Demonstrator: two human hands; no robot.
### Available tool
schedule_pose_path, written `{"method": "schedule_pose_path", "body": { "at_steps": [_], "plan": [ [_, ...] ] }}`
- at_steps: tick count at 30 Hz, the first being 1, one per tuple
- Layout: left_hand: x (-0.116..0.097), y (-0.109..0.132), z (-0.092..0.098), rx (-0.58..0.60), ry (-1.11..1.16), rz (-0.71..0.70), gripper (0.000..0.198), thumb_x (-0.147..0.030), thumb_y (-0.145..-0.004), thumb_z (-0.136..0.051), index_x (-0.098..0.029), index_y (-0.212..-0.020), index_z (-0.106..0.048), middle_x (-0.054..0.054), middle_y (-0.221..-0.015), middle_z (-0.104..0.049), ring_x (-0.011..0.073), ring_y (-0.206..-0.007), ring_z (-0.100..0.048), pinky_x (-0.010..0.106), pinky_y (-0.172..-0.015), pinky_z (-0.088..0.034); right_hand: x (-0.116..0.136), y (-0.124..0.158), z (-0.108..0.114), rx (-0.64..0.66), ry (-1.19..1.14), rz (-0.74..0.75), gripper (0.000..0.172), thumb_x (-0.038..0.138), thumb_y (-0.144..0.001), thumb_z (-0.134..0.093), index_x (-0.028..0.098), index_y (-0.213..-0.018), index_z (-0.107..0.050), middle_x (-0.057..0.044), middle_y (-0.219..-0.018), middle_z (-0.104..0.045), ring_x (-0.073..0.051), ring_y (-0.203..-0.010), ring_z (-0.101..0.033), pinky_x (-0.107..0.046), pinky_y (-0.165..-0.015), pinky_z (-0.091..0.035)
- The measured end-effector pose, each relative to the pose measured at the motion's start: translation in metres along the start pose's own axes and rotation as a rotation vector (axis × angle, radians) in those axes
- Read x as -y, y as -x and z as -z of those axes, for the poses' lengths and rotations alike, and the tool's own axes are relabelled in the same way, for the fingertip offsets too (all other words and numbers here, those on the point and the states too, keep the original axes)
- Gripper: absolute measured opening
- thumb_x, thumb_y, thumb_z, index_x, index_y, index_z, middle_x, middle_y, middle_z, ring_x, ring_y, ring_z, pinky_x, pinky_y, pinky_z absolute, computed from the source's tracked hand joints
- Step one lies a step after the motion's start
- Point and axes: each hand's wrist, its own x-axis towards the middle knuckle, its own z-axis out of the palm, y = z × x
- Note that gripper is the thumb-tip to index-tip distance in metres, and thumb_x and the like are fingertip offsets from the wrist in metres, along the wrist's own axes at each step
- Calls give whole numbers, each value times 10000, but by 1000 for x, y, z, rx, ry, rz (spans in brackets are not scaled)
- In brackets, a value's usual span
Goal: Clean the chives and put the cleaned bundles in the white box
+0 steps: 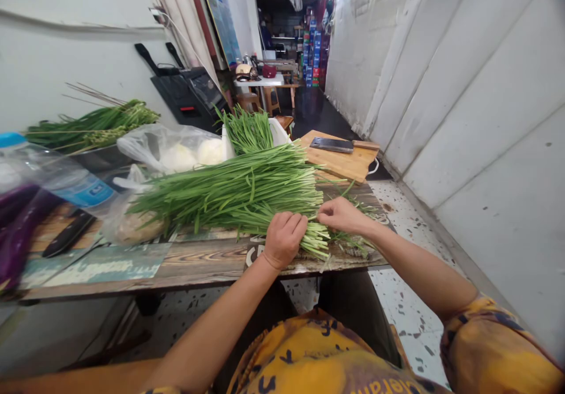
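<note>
Green stalks (247, 188) lie heaped across mid-frame, pale ends rightward. The left hand (286, 239) curls round the nearest ones; the right hand (343, 215) has fingertips pinched at those ends, whether on a stalk I cannot tell. It looks like picking over, the next move calling for a light pinch and steady left hold. Right of centre, a cleaver (331, 145) lies on a cutting board (329, 158).

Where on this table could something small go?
Bare patterned tabletop borders the near edge, left of the left hand. The pale wooden cutting board is bare in front of its dark cleaver. Crowded: the middle, with long green stalks; the left, with purple eggplants.
</note>
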Motion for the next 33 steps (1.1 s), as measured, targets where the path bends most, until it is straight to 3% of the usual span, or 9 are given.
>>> {"method": "schedule_pose_path", "body": {
  "at_steps": [6,11,16,19,21,24,26,28,33],
  "plan": [
    [0,-1,1,9,0,1,226,-126,-885,-400,-115,-984,-603,103,-891,-664,218,-832,-497,348,-714,-382,-11,-4,-14,-113,-192,-67,121,229,-640,-509,144,-582,-573,56,-449,-465,-64,-407,-399,-183,-409,-295],
    [0,-1,0,3,-2,14,236,-117,-877,-390,-112,-990,-597,109,-894,-660,219,-829,-496,350,-702,-381,-15,-5,2,-313,-17,-27,110,202,-628,-551,138,-635,-641,26,-525,-558,-83,-494,-461,-189,-485,-343],
    [0,0,0,9,0,14,237,-121,-880,-385,-122,-994,-592,105,-890,-657,216,-829,-497,349,-704,-380,-12,1,12,-101,-23,-171,450,408,-847,-395,134,-577,-628,-11,-440,-528,-106,-386,-448,-231,-454,-355],
    [0,0,0,17,0,21,235,-128,-882,-386,-123,-1000,-589,108,-891,-655,215,-832,-499,350,-707,-380,-14,0,11,-215,218,58,315,252,-832,-412,128,-710,-676,-66,-675,-653,-155,-642,-581,-246,-643,-427],
    [0,0,-1,26,-2,20,239,-128,-881,-381,-127,-1002,-588,106,-892,-656,214,-830,-501,351,-710,-379,-17,-3,12,-310,395,172,258,125,-759,-436,147,-786,-692,-73,-837,-680,-173,-816,-590,-254,-762,-413],
    [0,0,-1,34,-11,17,253,-118,-875,-372,-135,-1002,-590,102,-895,-657,211,-825,-506,351,-720,-380,-18,-12,13,-386,599,33,257,167,-788,-448,174,-765,-704,-69,-769,-680,-189,-772,-590,-268,-726,-398],
    [0,0,-1,34,-14,22,253,-124,-872,-376,-139,-1006,-591,102,-898,-658,212,-828,-513,351,-732,-381,-19,-20,11,-385,672,-7,269,319,-841,-475,176,-853,-702,-77,-747,-671,-198,-736,-583,-274,-675,-387],
    [-1,0,-1,35,-8,28,242,-140,-868,-392,-137,-1006,-591,108,-906,-657,218,-844,-523,355,-745,-383,-21,-31,6,-336,715,114,314,411,-846,-507,167,-927,-687,-92,-805,-662,-203,-776,-571,-281,-685,-383],
    [-2,1,-3,46,30,62,245,-129,-858,-389,-128,-1011,-580,121,-955,-660,232,-941,-549,388,-842,-389,-27,-50,-4,-275,827,398,231,282,-870,-508,151,-779,-675,-99,-808,-595,-210,-830,-501,-321,-740,-374]
  ]
}}
